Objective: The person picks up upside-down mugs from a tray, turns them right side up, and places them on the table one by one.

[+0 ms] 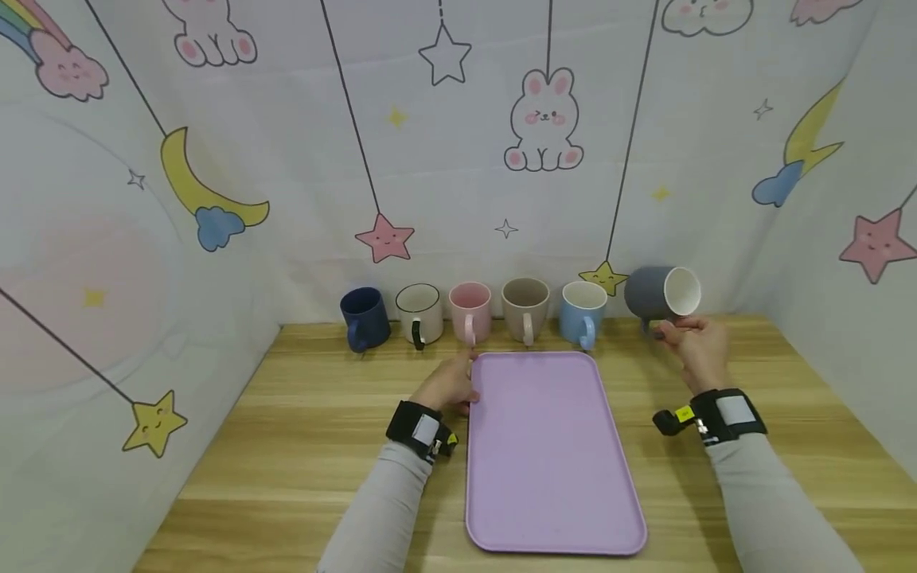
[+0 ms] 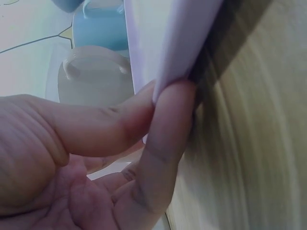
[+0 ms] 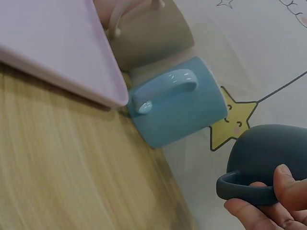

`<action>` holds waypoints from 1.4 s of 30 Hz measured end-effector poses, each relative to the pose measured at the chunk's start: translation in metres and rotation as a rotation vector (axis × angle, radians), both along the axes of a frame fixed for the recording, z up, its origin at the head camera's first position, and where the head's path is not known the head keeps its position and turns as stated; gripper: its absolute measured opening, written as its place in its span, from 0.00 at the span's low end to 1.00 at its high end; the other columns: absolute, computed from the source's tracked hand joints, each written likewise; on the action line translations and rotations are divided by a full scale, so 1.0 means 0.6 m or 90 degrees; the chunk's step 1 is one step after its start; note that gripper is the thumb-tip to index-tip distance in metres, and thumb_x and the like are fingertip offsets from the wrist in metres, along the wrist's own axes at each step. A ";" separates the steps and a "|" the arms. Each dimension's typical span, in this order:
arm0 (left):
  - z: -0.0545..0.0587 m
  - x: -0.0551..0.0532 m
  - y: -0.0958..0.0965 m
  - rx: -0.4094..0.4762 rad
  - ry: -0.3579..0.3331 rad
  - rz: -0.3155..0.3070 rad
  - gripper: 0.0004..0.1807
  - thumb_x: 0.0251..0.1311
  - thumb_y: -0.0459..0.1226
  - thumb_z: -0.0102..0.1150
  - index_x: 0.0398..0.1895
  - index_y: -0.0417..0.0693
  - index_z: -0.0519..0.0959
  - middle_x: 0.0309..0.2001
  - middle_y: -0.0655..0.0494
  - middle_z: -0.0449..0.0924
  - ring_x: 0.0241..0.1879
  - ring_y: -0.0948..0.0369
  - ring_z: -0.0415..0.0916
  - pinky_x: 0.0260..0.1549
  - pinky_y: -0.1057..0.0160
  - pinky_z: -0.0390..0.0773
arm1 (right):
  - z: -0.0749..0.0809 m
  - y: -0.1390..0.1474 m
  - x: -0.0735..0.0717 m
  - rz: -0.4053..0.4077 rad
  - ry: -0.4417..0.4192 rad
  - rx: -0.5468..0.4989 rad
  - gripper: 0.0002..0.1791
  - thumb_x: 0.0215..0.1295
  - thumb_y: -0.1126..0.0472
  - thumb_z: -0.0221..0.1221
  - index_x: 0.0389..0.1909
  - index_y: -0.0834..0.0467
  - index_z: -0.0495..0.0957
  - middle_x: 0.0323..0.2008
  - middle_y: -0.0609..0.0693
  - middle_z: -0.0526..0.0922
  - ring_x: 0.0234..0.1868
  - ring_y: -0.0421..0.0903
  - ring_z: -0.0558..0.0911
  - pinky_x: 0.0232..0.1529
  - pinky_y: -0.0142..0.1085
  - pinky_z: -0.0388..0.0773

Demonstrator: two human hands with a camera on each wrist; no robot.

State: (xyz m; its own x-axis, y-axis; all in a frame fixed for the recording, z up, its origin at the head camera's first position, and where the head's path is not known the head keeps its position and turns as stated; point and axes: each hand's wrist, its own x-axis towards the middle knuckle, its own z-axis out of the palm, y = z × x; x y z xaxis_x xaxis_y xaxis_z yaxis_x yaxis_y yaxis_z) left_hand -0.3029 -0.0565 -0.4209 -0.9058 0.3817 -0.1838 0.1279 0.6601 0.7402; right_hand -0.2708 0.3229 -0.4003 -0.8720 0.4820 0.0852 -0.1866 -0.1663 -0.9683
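Observation:
My right hand [image 1: 698,350] grips a grey mug [image 1: 648,292] by its handle at the right end of a row of mugs. The mug is tipped on its side, its white inside turned to the right. In the right wrist view, thumb and fingers [image 3: 240,211] close around the handle. My left hand [image 1: 447,384] pinches the left edge of a lilac tray [image 1: 552,454]. In the left wrist view the thumb lies at the rim and a finger [image 2: 168,124] reaches under the tray edge. A light blue mug [image 1: 583,312] stands left of the grey one.
Left of the light blue mug, a beige mug [image 1: 525,310], a pink mug [image 1: 470,312], a white mug with black handle [image 1: 419,313] and a navy mug [image 1: 365,318] stand upright along the back. Behind them hangs a patterned cloth [image 1: 458,183]. Wooden tabletop [image 1: 308,446] surrounds the tray.

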 end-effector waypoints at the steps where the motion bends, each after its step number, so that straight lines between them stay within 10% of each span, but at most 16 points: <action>1: -0.001 -0.001 -0.001 -0.002 0.003 -0.002 0.40 0.48 0.19 0.63 0.66 0.38 0.60 0.32 0.42 0.73 0.16 0.55 0.78 0.15 0.63 0.83 | -0.002 0.000 0.000 -0.004 -0.016 0.020 0.12 0.54 0.81 0.60 0.34 0.74 0.66 0.20 0.45 0.82 0.22 0.38 0.84 0.24 0.26 0.83; 20: 0.013 -0.005 -0.003 0.003 -0.001 -0.006 0.40 0.49 0.20 0.63 0.66 0.38 0.59 0.36 0.39 0.74 0.15 0.56 0.78 0.15 0.62 0.83 | -0.011 -0.007 -0.020 -0.010 -0.243 0.279 0.13 0.59 0.70 0.62 0.38 0.71 0.69 0.40 0.56 0.68 0.25 0.35 0.79 0.32 0.33 0.86; 28: 0.014 -0.004 -0.006 0.011 -0.003 -0.002 0.39 0.49 0.20 0.63 0.66 0.39 0.60 0.38 0.37 0.74 0.16 0.55 0.78 0.16 0.61 0.84 | 0.012 -0.026 -0.022 -0.033 -0.273 0.494 0.16 0.57 0.59 0.66 0.34 0.69 0.75 0.30 0.56 0.76 0.24 0.48 0.78 0.20 0.31 0.75; 42: 0.006 0.002 -0.005 -0.001 -0.012 0.004 0.39 0.48 0.19 0.63 0.66 0.38 0.60 0.42 0.34 0.74 0.18 0.52 0.81 0.19 0.59 0.85 | 0.010 -0.035 -0.031 -0.051 -0.301 0.576 0.18 0.57 0.56 0.66 0.32 0.69 0.77 0.28 0.57 0.78 0.35 0.55 0.73 0.28 0.38 0.68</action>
